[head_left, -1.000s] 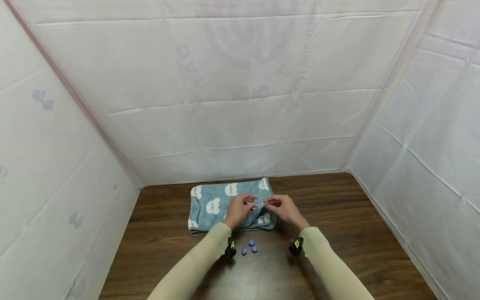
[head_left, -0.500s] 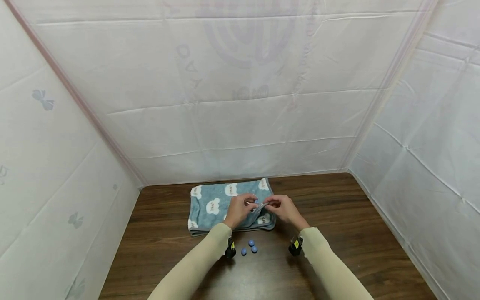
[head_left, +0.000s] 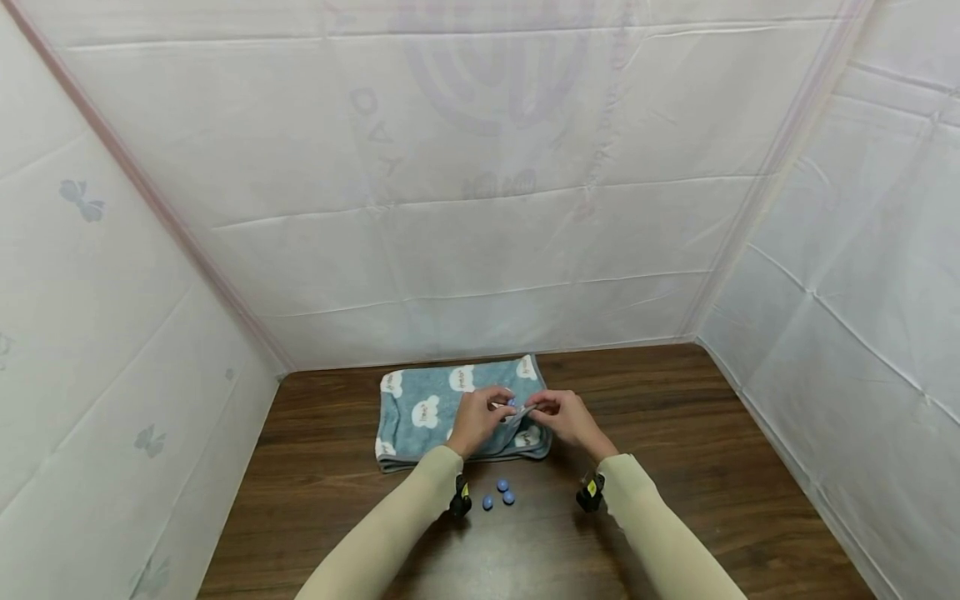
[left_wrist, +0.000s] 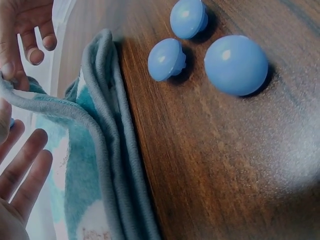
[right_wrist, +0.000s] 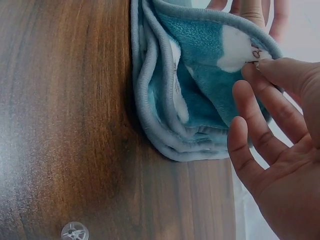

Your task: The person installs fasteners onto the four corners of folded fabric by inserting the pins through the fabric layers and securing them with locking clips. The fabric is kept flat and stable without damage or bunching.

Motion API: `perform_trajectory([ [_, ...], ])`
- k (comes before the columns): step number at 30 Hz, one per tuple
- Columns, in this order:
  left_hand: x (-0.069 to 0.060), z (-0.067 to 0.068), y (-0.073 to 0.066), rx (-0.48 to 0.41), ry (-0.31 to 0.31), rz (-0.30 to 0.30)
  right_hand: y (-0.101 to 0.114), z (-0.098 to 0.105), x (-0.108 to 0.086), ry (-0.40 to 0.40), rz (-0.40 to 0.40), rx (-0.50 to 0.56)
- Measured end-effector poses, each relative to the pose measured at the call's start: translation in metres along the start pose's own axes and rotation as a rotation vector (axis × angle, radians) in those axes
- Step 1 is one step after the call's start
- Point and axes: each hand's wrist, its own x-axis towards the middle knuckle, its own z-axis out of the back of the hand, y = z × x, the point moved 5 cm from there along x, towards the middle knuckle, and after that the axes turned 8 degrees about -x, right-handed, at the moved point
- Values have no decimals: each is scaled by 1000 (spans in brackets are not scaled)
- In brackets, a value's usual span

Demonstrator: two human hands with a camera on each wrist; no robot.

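A folded teal cloth (head_left: 442,433) with white bear heads and grey edging lies towards the back of the table. Its lifted right part is pinched between thumb and fingers of my right hand (head_left: 566,417), seen closely in the right wrist view, where the hand (right_wrist: 285,135) grips the edge beside a white patch. Against the lifted edge, my left hand (head_left: 480,417) pinches a small blue button (head_left: 512,402), mostly hidden by the fingers; its other fingers are spread in the left wrist view. Nearer me are three blue domed buttons, one of them large (left_wrist: 236,65) in the left wrist view.
A small clear plastic piece (right_wrist: 75,232) lies on the wood in the right wrist view. White sheets (head_left: 480,250) with faint prints hang behind the brown table (head_left: 675,433) and along both sides. Each wrist wears a black device.
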Motion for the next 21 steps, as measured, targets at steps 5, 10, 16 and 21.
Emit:
perform_trajectory([
  [5, -1, 1, 1, -8, -10, 7, -1, 0, 0, -2, -3, 2],
  [10, -1, 1, 0, -16, -12, 11, -1, 0, 0, 1, -5, 4],
  [16, 0, 1, -1, -13, -9, 1, -1, 0, 0, 3, -2, -2],
  [21, -1, 1, -1, -11, -14, -3, -1, 0, 0, 7, -6, -11],
])
